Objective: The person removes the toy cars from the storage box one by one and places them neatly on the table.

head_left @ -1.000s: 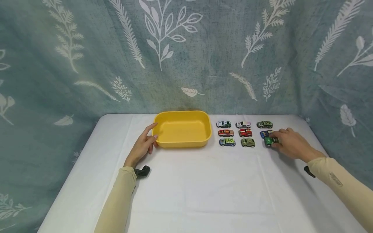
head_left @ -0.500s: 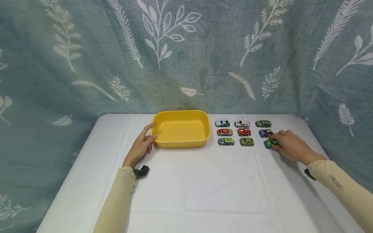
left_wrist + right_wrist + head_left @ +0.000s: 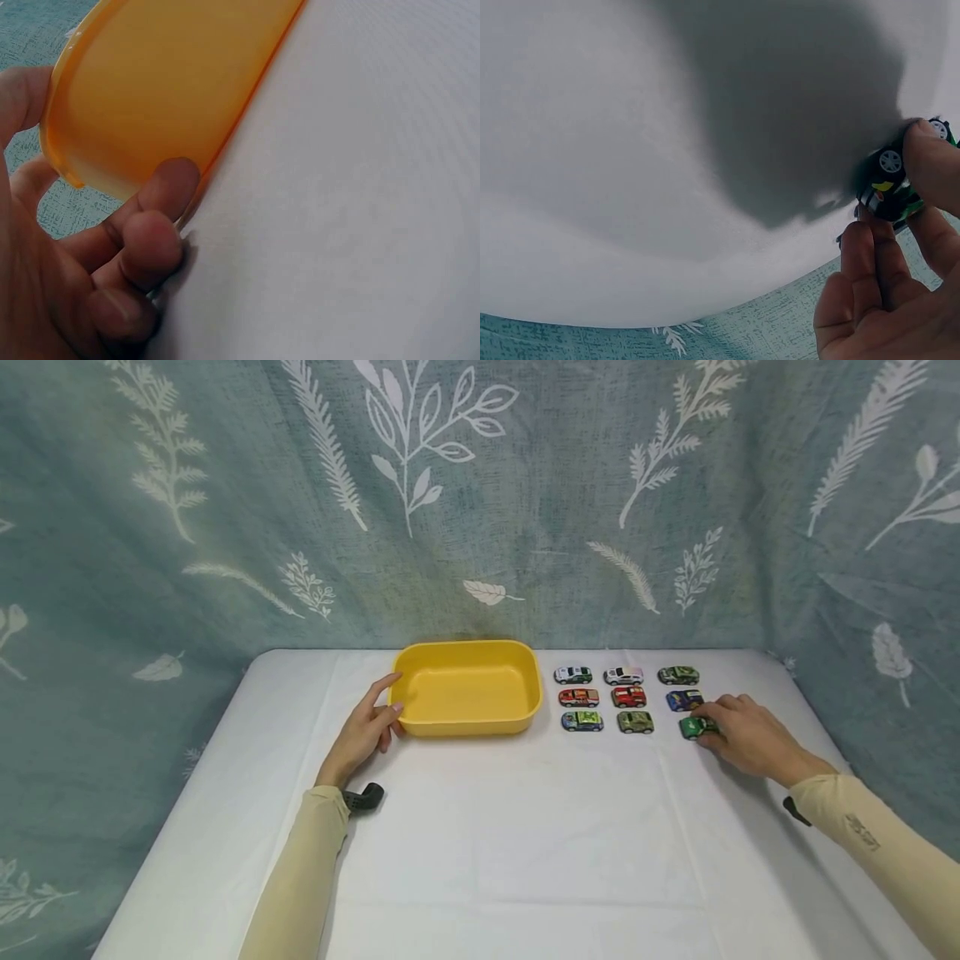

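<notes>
In the head view, a yellow tray [image 3: 465, 728] stands at the back of the table. My left hand [image 3: 362, 731] holds its left end, with fingers spread along the rim; the left wrist view shows other fingers [image 3: 152, 244] curled beside the tray's wall. At the right, my right hand [image 3: 753, 739] pinches a green toy car [image 3: 696, 727], the front one of the right column. The right wrist view has the thumb on one side of the green car and fingers on the other. Just behind it sits a blue toy car [image 3: 684, 699], partly near my fingertips.
Between tray and right hand, toy cars stand in rows: white-green [image 3: 573, 675], white [image 3: 624, 676], dark camouflage [image 3: 678, 675], orange-red [image 3: 578, 697], red [image 3: 628, 696], blue-yellow [image 3: 582, 721] and olive [image 3: 636, 722]. A leaf-patterned cloth [image 3: 540, 527] hangs behind the white table [image 3: 525, 843].
My right hand has drawn the green car slightly away from the blue car, which shows more fully now. The left hand keeps its place on the tray.
</notes>
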A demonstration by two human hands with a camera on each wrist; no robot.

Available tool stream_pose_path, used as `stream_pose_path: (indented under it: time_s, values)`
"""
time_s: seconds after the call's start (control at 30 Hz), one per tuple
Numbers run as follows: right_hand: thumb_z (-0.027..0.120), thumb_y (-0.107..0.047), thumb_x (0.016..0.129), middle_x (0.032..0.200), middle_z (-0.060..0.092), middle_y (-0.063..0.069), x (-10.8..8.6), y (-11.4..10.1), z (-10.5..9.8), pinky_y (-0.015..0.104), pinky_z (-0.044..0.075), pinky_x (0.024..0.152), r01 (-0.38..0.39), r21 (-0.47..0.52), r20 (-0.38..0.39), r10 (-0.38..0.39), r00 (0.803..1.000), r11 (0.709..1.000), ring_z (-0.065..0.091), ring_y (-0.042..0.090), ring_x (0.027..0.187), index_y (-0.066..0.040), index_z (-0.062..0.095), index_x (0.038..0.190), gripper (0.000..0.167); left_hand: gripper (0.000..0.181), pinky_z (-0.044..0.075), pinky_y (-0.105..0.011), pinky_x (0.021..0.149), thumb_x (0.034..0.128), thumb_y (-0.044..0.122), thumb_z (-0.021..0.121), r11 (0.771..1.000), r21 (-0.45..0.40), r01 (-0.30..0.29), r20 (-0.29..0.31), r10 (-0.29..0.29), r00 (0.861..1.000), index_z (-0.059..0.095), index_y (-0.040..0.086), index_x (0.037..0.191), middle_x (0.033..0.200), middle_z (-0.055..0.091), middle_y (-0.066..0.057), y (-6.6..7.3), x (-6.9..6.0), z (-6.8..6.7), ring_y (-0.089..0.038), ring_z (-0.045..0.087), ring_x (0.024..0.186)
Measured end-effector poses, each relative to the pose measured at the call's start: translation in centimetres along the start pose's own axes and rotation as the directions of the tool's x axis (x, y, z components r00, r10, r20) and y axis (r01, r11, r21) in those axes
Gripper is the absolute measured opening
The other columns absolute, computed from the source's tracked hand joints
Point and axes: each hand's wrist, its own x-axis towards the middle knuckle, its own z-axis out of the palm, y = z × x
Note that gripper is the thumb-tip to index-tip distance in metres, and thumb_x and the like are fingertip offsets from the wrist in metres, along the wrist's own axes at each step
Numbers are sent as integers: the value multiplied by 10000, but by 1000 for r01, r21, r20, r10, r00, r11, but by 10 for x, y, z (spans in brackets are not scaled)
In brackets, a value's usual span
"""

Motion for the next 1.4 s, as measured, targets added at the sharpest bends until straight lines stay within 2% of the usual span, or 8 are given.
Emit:
stream_pose_path:
  time_s: [0.23, 0.5, 0.7, 0.83, 1.0, 1.17, 1.3, 1.4]
  values:
    - [809, -162, 930, 1195, 671, 318, -2, 4, 6, 665, 494, 869, 0, -17, 5, 0, 1000, 1000, 623, 507, 1079, 40, 663, 1299, 445, 561, 453, -286, 540, 1100, 376, 571, 1000, -4, 23, 12, -23, 1000, 367, 447, 1618, 935, 672, -285, 0, -1, 2, -200, 491, 550]
    - [812, -164, 927, 1217, 670, 314, -2, 4, 6, 675, 482, 854, 16, 6, -29, -16, 999, 1000, 612, 512, 1104, 3, 662, 1335, 466, 555, 451, -287, 535, 1106, 352, 558, 1000, -8, 8, 14, -8, 1000, 369, 430, 1622, 927, 673, -291, -2, 1, 0, -200, 491, 545]
    - [822, -144, 911, 1179, 687, 287, -1, 1, 5, 662, 486, 844, 36, 17, -65, -35, 997, 999, 626, 493, 1080, -22, 681, 1317, 447, 560, 436, -286, 535, 1097, 378, 567, 1000, 7, 15, 7, -15, 1000, 371, 442, 1618, 916, 678, -257, -2, 3, 2, -201, 491, 551]
    - [824, -147, 913, 1188, 682, 291, 1, 2, 6, 664, 480, 851, 21, 18, -59, -20, 998, 1000, 621, 497, 1087, -29, 679, 1321, 449, 543, 421, -278, 534, 1097, 394, 565, 1000, -2, 10, 1, -10, 1000, 385, 458, 1605, 909, 677, -250, -1, 5, 2, -204, 490, 553]
    - [850, -176, 893, 1213, 670, 292, 0, 3, 8, 648, 484, 841, 5, 34, -72, -2, 997, 999, 615, 486, 1084, -43, 667, 1346, 507, 546, 439, -281, 545, 1089, 402, 576, 1000, -10, 19, 2, -19, 1000, 391, 470, 1598, 883, 675, -185, 0, 5, 4, -196, 492, 553]
    - [877, -236, 875, 1286, 622, 326, -5, 3, 6, 678, 457, 860, -14, 87, -110, 24, 994, 996, 578, 517, 1119, -63, 652, 1362, 564, 566, 448, -285, 535, 1085, 374, 592, 1000, -1, 23, 0, -23, 1000, 389, 473, 1604, 841, 666, -140, -3, 4, 5, -182, 494, 544]
    - [882, -261, 876, 1294, 614, 332, -7, 2, 4, 681, 447, 839, -6, 100, -179, 24, 984, 995, 573, 524, 1114, -93, 677, 1323, 520, 597, 445, -277, 524, 1085, 370, 600, 1000, -3, 25, -20, -25, 999, 360, 509, 1614, 829, 657, -115, -4, 4, 4, -184, 499, 542]
    - [882, -252, 875, 1266, 628, 319, -9, 1, 4, 656, 450, 813, -4, 98, -231, 26, 973, 995, 578, 509, 1088, -102, 701, 1286, 473, 595, 435, -280, 496, 1104, 393, 562, 1000, -27, 4, -27, -5, 1000, 316, 512, 1633, 830, 644, -153, -5, 3, 2, -193, 502, 534]
